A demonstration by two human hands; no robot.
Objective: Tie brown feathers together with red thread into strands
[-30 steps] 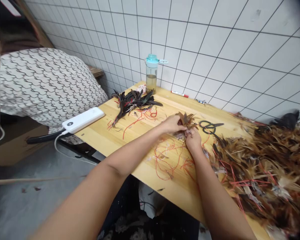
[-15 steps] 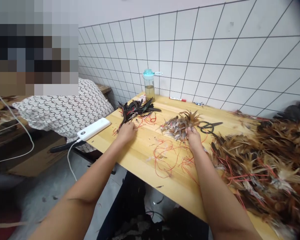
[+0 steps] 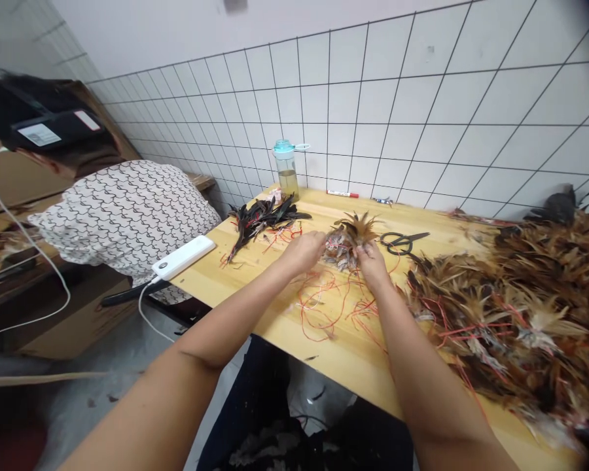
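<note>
The right hand pinches brown feathers, probably to steady them, with scissors handy just beside this grip, while the left hand's closure I cannot tell.

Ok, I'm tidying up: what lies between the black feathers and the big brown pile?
In the head view: left hand, feather bunch, right hand, scissors and loose red thread.

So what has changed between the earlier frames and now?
The left hand let go of the brown feather bunch, swung left to the dark feathers, and has now come back right, beside the bunch; whether it holds anything is unclear. The right hand still grips the bunch. The scissors, bottle and marker stayed put.
</note>
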